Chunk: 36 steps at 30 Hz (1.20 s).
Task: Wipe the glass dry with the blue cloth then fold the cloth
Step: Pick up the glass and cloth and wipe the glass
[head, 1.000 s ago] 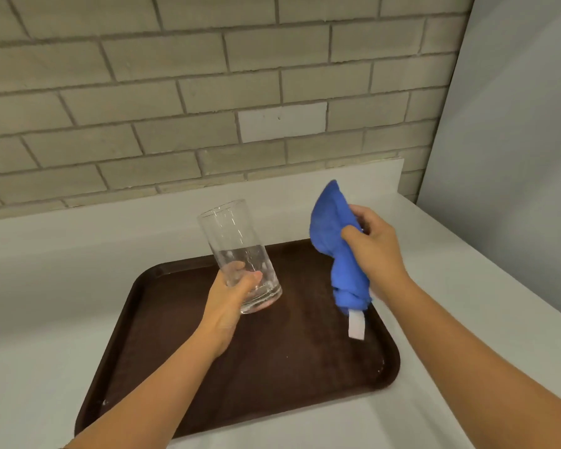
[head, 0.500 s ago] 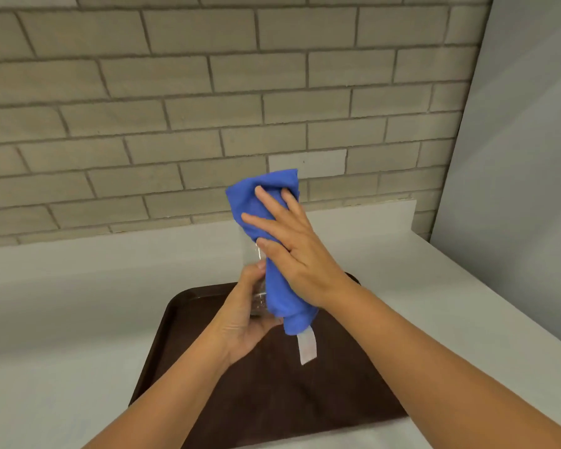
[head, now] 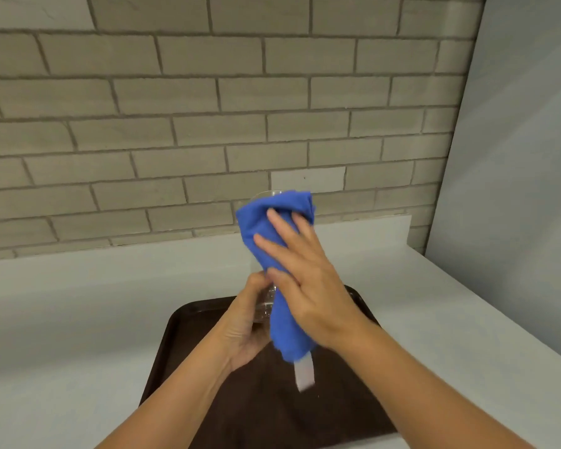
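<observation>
The clear glass [head: 267, 306] is held up above the tray, tilted slightly, with my left hand [head: 245, 322] gripping its base from below. The blue cloth [head: 260, 225] is draped over the glass's near side and covers most of it; only a sliver of the rim and part of the base show. My right hand [head: 300, 273] presses the cloth flat against the glass, fingers spread. A white label [head: 305, 371] dangles from the cloth's lower end.
A dark brown tray [head: 188, 345] lies on the white counter [head: 78, 319] below my hands. A brick wall [head: 175, 124] rises behind the counter, and a plain grey wall [head: 515, 157] closes the right side.
My right hand brought the cloth from beside the glass onto it and wrapped it. Both hands lifted the glass higher above the tray, and my view tilted up.
</observation>
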Available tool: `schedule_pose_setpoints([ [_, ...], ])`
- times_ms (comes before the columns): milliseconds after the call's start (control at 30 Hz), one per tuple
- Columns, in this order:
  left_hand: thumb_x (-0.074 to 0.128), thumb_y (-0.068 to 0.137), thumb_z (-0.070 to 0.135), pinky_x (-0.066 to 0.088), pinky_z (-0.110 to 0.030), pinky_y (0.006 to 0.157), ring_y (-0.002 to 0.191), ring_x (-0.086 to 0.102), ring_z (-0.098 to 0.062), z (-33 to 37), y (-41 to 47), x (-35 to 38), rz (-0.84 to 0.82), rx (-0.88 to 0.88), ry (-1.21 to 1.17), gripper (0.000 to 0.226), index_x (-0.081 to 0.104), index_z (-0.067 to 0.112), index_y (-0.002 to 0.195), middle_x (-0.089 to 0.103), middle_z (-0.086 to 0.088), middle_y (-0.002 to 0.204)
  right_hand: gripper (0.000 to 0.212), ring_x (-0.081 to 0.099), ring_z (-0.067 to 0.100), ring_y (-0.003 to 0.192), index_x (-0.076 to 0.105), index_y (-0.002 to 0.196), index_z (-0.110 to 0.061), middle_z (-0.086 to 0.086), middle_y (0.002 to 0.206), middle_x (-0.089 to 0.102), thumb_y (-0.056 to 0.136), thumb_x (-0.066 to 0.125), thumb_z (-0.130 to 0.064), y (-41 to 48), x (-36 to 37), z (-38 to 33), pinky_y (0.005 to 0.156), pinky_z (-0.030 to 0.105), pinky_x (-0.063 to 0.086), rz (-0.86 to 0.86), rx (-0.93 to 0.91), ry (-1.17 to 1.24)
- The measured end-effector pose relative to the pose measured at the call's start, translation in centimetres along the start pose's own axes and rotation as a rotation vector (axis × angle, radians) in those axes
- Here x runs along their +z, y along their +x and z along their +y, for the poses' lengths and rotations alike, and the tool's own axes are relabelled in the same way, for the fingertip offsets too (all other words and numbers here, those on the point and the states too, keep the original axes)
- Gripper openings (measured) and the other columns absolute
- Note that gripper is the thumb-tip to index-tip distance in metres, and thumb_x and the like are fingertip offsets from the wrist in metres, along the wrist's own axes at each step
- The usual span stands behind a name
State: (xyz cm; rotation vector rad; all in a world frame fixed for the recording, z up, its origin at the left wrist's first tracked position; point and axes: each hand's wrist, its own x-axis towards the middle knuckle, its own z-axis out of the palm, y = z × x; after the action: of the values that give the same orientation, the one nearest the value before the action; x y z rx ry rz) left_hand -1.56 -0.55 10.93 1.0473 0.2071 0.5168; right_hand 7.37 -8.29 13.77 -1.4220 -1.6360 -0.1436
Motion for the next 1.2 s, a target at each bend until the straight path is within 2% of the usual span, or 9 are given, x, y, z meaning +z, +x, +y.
schedule_pose_setpoints([
  [100, 0.065, 0.064, 0.038, 0.059, -0.038, 0.070, 0.080, 0.072, -0.018, 0.1, 0.3, 0.4, -0.025, 0.006, -0.006, 0.028, 0.077, 0.019, 0.081, 0.077, -0.004, 0.083, 0.042, 0.004, 0.003, 0.138, 0.040, 0.134, -0.021, -0.013, 0.149, 0.010, 0.092, 0.040, -0.016, 3.1, -0.9, 0.1, 0.112, 0.014, 0.005, 0.118, 0.143, 0.173],
  [267, 0.070, 0.057, 0.041, 0.058, -0.030, 0.064, 0.075, 0.072, -0.016, 0.4, 0.4, -0.2, -0.048, 0.014, 0.046, 0.027, 0.076, 0.022, 0.074, 0.077, -0.002, 0.079, 0.036, 0.048, 0.014, 0.124, 0.044, 0.118, -0.052, -0.001, 0.142, 0.045, 0.092, 0.044, -0.027, 1.0, 0.9, 0.5, 0.107, 0.037, 0.039, 0.354, 0.503, 0.733],
  [367, 0.074, 0.046, 0.040, 0.058, -0.028, 0.067, 0.079, 0.072, -0.017, 0.9, 0.7, -0.7, -0.046, -0.012, 0.082, 0.037, 0.076, 0.021, 0.078, 0.076, -0.003, 0.085, 0.035, 0.061, 0.018, 0.109, 0.053, 0.122, -0.038, 0.001, 0.126, 0.061, 0.088, 0.048, -0.038, -1.0, 2.6, 0.8, 0.099, 0.043, 0.047, 0.430, 0.622, 0.895],
  [533, 0.064, 0.070, 0.036, 0.055, -0.020, 0.058, 0.064, 0.068, -0.002, 1.9, 1.5, 0.2, -0.043, -0.053, 0.399, 0.030, 0.066, 0.022, 0.096, 0.075, 0.008, 0.075, 0.031, 0.071, 0.018, 0.081, 0.066, 0.105, -0.026, 0.006, 0.100, 0.071, 0.086, 0.048, -0.043, -1.6, 3.3, 0.9, 0.072, 0.035, 0.056, 0.604, 0.853, 1.208],
  [633, 0.059, 0.078, 0.043, 0.053, -0.019, 0.059, 0.077, 0.068, -0.004, 2.5, 1.8, 1.4, 0.050, -0.055, 0.629, 0.053, 0.050, 0.022, 0.126, 0.067, 0.003, 0.104, 0.039, 0.069, 0.022, 0.073, 0.063, 0.108, -0.016, 0.011, 0.094, 0.070, 0.088, 0.044, -0.043, -1.6, 3.2, 1.0, 0.059, 0.031, 0.057, 0.649, 0.952, 1.334],
  [733, 0.059, 0.072, 0.055, 0.046, -0.022, 0.077, 0.110, 0.056, -0.019, 2.4, 2.1, 1.8, 0.331, 0.096, 0.938, 0.085, 0.022, 0.025, 0.142, 0.041, -0.001, 0.132, 0.042, 0.071, 0.020, 0.063, 0.060, 0.114, -0.012, 0.011, 0.086, 0.073, 0.090, 0.042, -0.041, -1.1, 3.0, 0.6, 0.049, 0.026, 0.056, 0.685, 0.939, 1.416],
  [933, 0.048, 0.081, 0.053, 0.039, -0.020, 0.074, 0.093, 0.051, -0.006, 2.6, 0.8, 2.1, 0.410, 0.404, 1.173, 0.063, 0.024, 0.033, 0.136, 0.042, 0.004, 0.128, 0.037, 0.065, 0.023, 0.099, 0.051, 0.127, -0.027, 0.007, 0.117, 0.065, 0.092, 0.042, -0.036, 0.1, 3.6, -0.2, 0.086, 0.040, 0.054, 0.625, 0.761, 1.140],
  [1067, 0.060, 0.072, 0.054, 0.048, -0.014, 0.069, 0.095, 0.056, -0.009, 3.3, 0.6, 1.9, 0.424, 0.340, 0.986, 0.082, 0.019, 0.030, 0.140, 0.048, 0.006, 0.120, 0.036, 0.065, 0.004, 0.101, 0.052, 0.120, -0.043, -0.015, 0.108, 0.070, 0.085, 0.046, -0.042, -0.2, 4.2, -1.3, 0.083, 0.019, 0.054, 0.556, 0.540, 0.912],
  [1200, 0.071, 0.048, 0.060, 0.047, -0.018, 0.064, 0.092, 0.064, -0.011, 4.1, -0.1, 0.9, 0.370, 0.212, 0.569, 0.093, 0.039, 0.031, 0.130, 0.061, 0.003, 0.111, 0.033, 0.039, -0.012, 0.124, 0.047, 0.114, -0.058, -0.026, 0.140, 0.039, 0.086, 0.046, -0.041, -0.5, 3.9, -1.9, 0.093, 0.002, 0.038, 0.432, 0.323, 0.710],
])
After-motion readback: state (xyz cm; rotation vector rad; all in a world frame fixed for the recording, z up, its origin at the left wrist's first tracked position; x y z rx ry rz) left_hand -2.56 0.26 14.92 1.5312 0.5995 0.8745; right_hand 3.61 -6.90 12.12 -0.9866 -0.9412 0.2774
